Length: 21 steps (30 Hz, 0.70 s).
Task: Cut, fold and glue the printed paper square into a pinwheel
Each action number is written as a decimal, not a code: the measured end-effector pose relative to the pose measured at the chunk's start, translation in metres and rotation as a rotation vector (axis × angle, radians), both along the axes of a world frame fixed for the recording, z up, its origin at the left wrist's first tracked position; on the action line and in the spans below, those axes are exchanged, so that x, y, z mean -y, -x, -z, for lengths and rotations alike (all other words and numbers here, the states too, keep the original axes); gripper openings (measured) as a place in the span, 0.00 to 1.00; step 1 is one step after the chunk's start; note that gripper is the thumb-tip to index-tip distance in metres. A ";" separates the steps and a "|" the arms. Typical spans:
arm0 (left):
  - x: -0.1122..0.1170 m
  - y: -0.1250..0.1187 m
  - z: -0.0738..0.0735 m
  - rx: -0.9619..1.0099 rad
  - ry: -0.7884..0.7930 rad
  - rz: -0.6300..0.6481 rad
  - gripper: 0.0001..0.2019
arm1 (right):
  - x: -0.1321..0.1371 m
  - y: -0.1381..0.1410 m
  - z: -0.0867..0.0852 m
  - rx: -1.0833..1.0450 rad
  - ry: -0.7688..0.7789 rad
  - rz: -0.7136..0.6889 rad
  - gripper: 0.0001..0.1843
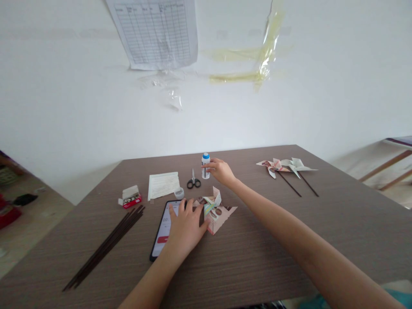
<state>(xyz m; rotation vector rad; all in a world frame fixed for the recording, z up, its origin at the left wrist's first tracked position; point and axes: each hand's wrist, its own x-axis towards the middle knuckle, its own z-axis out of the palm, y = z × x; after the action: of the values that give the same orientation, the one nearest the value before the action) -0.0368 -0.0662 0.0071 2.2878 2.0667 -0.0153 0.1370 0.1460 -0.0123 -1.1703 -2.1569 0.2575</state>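
Observation:
My right hand point(222, 172) reaches to the back of the table, its fingers closed around a small white glue bottle point(205, 162) with a blue cap, which stands upright. My left hand point(188, 223) is over the left side of a folded paper pinwheel point(218, 216), thumb and index finger against the paper and the other fingers spread. Part of the pinwheel is hidden by that hand. Under its outer fingers and wrist lies a phone point(162, 234) with a lit screen, partly covered. Black-handled scissors point(193, 183) lie just left of the bottle.
At the back right lie two paper pinwheels point(276, 165) on dark sticks. Several dark sticks point(106, 246) are bundled at left, near an open red box point(131, 200) of small metal pieces. A white paper packet point(163, 184) and a tape roll point(179, 193) are beside the scissors.

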 end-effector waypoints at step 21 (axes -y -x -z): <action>0.002 0.002 -0.001 -0.006 -0.023 -0.003 0.27 | -0.007 0.030 0.004 0.062 0.088 -0.062 0.30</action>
<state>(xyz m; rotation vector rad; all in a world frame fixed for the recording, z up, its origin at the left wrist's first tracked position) -0.0383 -0.0687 0.0080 2.3005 2.0839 0.0022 0.1069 0.1530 -0.0160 -1.1754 -2.2586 0.3503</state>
